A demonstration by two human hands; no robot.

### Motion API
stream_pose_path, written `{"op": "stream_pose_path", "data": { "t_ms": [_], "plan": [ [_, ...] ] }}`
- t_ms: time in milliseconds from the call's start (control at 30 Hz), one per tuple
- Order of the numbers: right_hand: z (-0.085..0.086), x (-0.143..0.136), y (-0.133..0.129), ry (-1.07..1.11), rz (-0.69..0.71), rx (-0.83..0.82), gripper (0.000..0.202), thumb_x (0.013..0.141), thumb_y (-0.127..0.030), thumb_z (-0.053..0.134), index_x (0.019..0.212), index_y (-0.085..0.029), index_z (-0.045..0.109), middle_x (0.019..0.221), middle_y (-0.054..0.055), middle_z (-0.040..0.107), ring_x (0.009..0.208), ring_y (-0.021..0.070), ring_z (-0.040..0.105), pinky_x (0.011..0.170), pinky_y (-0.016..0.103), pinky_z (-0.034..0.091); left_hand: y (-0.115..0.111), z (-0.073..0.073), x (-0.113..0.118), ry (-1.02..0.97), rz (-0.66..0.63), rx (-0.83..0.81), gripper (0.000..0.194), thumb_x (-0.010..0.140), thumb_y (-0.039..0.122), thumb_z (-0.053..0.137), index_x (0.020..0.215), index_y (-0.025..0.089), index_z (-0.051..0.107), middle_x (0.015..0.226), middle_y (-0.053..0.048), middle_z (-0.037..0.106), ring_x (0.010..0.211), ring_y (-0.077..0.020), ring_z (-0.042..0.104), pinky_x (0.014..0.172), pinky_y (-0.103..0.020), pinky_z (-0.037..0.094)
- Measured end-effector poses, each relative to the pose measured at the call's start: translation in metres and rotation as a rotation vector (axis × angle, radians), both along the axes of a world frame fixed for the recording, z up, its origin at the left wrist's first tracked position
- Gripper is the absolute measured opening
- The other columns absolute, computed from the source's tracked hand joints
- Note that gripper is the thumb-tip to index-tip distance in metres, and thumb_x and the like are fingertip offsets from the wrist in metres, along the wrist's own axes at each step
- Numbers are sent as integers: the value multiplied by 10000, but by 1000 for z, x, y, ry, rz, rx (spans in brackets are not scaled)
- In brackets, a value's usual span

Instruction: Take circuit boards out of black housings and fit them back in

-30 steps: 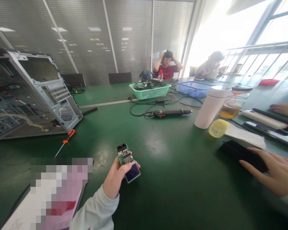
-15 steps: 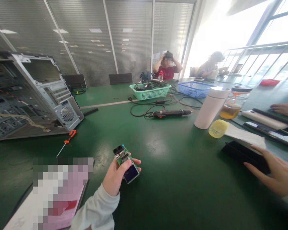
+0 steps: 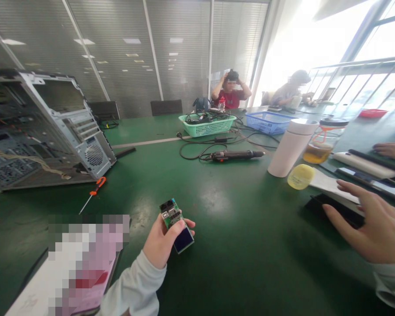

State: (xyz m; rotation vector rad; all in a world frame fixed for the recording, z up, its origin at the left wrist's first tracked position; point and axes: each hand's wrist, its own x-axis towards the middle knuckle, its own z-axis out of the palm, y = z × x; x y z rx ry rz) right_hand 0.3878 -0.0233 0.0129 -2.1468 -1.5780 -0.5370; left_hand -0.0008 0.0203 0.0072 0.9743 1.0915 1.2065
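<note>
My left hand [image 3: 163, 241] is closed around a small green circuit board with a dark display [image 3: 183, 239], the thumb lying across its face and the fingers wrapped behind. Two black round parts sit at the board's upper end. At the right, my right hand [image 3: 377, 224] is spread above a flat black case [image 3: 321, 208], thumb and fingers apart; part of the case is hidden behind it, and I cannot tell whether they touch. Beyond that hand lie a white paper [image 3: 327, 183] and a yellow round container [image 3: 301, 176].
An opened computer case [image 3: 95, 149] stands at left, with an orange-handled screwdriver [image 3: 94, 192] before it. A corded electric screwdriver [image 3: 238, 155] lies mid-table near a green basket [image 3: 213, 128] of cables and a blue basket [image 3: 266, 125]. A white bottle [image 3: 291, 149] stands right; another person's hand [image 3: 391, 150] rests beyond.
My right hand has shifted left and slightly up over the black case, its fingers spread wider. My left hand still holds the circuit board, almost in the same place.
</note>
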Motion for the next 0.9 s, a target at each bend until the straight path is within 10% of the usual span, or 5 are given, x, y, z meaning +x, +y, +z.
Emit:
{"op": "stream_pose_path", "data": {
  "t_ms": [400,600,900],
  "plan": [
    [25,-165,26,652,943,-26,419,893,-282,510,1300,-233,423,1184,106,573,1042,216,590,800,365,552,-5,-9,1,100,-26,148,351,702,358,743,927,170,550,762,-42,722,673,-203,674,657,-339,529],
    [27,-223,41,1075,1081,-220,390,840,-313,517,1215,-216,474,1116,75,578,868,157,601,670,284,522,-5,-2,2,216,17,249,278,675,259,708,899,207,552,751,2,684,721,-196,656,697,-308,508],
    [2,-226,46,1194,1140,-301,418,848,-419,551,1202,-198,519,1054,65,571,663,96,514,513,204,415,-10,3,4,554,-43,306,322,562,231,724,862,250,610,685,3,670,652,-242,641,638,-305,449]
  ]
}}
